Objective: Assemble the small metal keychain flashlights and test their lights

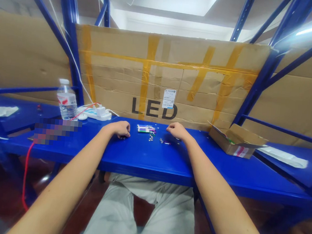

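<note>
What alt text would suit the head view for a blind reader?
Two bare arms reach over a blue shelf; left hand and right hand rest curled beside small metal parts. Cardboard marked LED stands behind, a water bottle at left.

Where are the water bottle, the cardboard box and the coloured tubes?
water bottle (67, 103): head view, its label.
cardboard box (223, 142): head view, front wall.
coloured tubes (146, 129): head view, middle of row.

Glossy metal bench (146, 160), creased matt cardboard (115, 80), small parts (146, 129) perhaps shiny metal.
</note>
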`<move>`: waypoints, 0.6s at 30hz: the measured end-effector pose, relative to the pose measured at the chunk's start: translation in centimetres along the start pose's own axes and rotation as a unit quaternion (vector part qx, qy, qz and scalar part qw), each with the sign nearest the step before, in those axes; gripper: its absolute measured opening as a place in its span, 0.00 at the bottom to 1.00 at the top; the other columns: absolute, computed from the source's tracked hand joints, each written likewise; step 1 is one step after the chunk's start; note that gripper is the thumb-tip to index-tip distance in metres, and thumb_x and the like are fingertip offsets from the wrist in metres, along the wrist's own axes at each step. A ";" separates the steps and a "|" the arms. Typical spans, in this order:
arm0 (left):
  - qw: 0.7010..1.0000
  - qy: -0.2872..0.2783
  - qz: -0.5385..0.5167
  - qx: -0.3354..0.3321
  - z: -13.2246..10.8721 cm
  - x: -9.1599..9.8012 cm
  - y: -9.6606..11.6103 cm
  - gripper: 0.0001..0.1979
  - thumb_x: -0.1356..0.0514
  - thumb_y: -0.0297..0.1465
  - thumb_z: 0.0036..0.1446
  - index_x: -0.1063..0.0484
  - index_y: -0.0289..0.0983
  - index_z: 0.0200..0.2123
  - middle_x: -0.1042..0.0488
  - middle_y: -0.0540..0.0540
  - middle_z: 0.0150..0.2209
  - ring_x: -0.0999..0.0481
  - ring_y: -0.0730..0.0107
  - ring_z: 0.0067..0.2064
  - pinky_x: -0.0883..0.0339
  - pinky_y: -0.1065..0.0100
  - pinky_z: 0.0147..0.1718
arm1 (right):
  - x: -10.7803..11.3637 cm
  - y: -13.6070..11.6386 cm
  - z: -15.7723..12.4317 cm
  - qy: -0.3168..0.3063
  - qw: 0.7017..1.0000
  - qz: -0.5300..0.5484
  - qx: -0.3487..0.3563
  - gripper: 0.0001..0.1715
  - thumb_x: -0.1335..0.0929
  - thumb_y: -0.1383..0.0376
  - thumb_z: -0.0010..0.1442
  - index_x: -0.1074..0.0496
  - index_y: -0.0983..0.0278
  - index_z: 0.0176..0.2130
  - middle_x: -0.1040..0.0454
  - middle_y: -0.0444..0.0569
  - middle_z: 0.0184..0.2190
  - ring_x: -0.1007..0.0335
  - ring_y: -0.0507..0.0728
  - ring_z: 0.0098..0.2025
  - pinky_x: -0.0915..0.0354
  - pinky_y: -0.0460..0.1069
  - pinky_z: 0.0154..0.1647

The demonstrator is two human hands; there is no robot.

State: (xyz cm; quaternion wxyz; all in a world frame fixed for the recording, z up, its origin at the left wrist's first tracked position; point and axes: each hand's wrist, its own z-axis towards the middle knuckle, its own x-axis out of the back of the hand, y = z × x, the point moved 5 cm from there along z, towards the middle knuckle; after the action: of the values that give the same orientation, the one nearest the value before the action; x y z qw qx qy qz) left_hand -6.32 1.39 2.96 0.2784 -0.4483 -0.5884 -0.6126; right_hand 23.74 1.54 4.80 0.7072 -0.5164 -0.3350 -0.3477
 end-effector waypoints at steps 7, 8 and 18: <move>0.998 0.059 0.021 -0.027 0.8 -0.2 0.4 0.09 0.35 0.26 0.41 0.25 0.37 0.30 0.22 0.48 0.25 0.26 0.69 0.24 0.36 0.72 0.26 | 1.8 2.9 0.4 0.019 0.991 -0.100 -0.088 0.12 0.31 0.66 0.58 0.20 0.70 0.41 0.20 0.58 0.40 0.25 0.59 0.41 0.36 0.46 0.38; 0.998 0.058 0.021 -0.027 0.9 -0.3 0.4 0.08 0.35 0.26 0.41 0.24 0.37 0.30 0.22 0.48 0.25 0.26 0.68 0.25 0.36 0.71 0.26 | 1.9 3.3 0.3 0.004 0.990 -0.105 -0.097 0.11 0.29 0.67 0.56 0.20 0.71 0.38 0.20 0.59 0.38 0.24 0.59 0.39 0.35 0.47 0.37; 0.994 0.103 -0.034 -0.014 1.1 0.1 0.4 0.04 0.38 0.26 0.42 0.26 0.36 0.27 0.22 0.46 0.25 0.26 0.69 0.24 0.37 0.71 0.24 | 0.5 3.7 -0.5 -0.107 0.975 -0.165 -0.105 0.09 0.26 0.68 0.51 0.21 0.69 0.36 0.19 0.57 0.36 0.23 0.59 0.34 0.32 0.50 0.37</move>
State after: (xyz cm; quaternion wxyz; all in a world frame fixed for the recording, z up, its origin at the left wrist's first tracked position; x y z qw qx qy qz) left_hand -5.76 2.39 3.12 0.3102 -0.3664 -0.5630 -0.6727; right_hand 27.20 1.79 3.23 0.5416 -0.5600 -0.4510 -0.4355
